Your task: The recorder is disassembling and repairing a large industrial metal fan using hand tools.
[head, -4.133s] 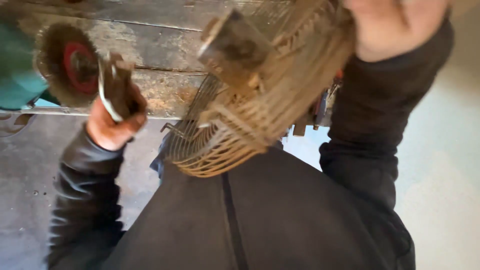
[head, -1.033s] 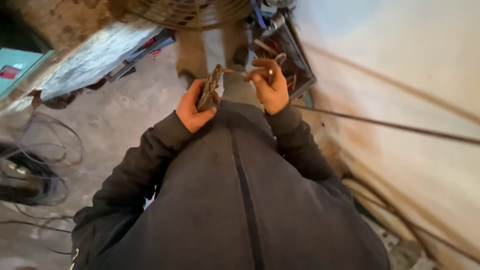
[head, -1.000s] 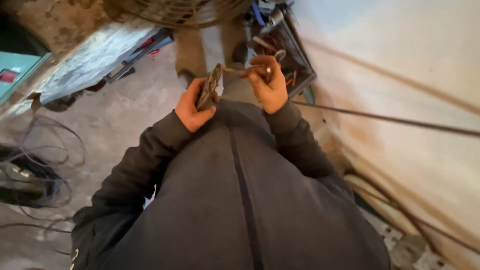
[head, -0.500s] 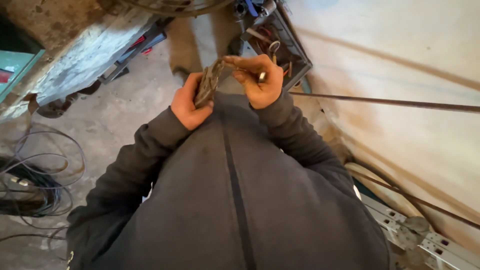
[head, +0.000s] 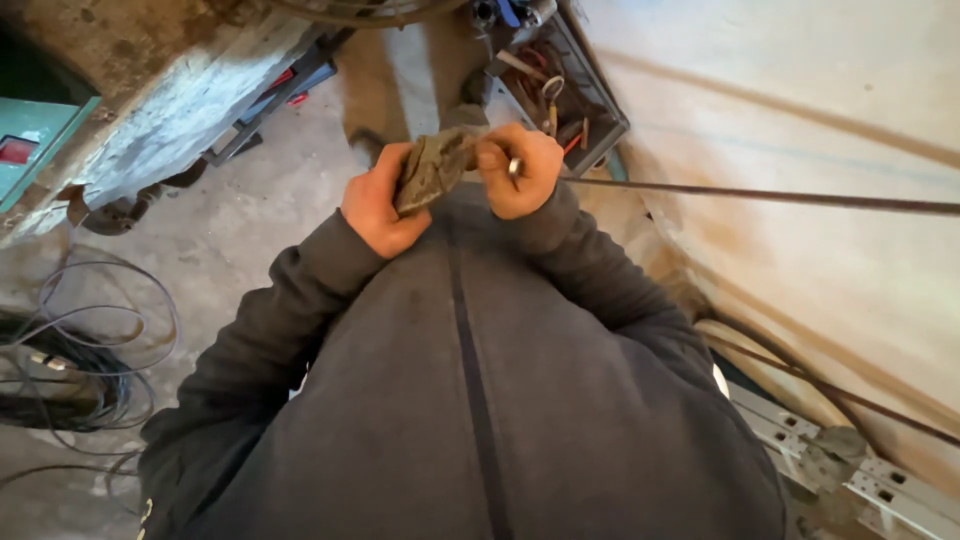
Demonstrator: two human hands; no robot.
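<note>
A rough concrete floor (head: 250, 230) filled the left of the frame, with a tangle of dark cables (head: 70, 350) at lower left and a pale worn bench (head: 170, 110) slanting across the upper left. An open toolbox (head: 560, 90) sat at top centre, and a thin metal rod (head: 780, 197) ran off to the right edge over a pale sheet. Half a second on, the hands sat a touch lower in the frame, drawn closer to the chest. The left hand (head: 378, 205) had its fingers closed round a crumpled grey-brown cloth (head: 432, 168), just above the dark sweatshirt (head: 470, 380). The right hand (head: 518, 170) was curled shut on the cloth's other end, pinching something small and shiny I couldn't make out. It looked like the grip was being reworked.
</note>
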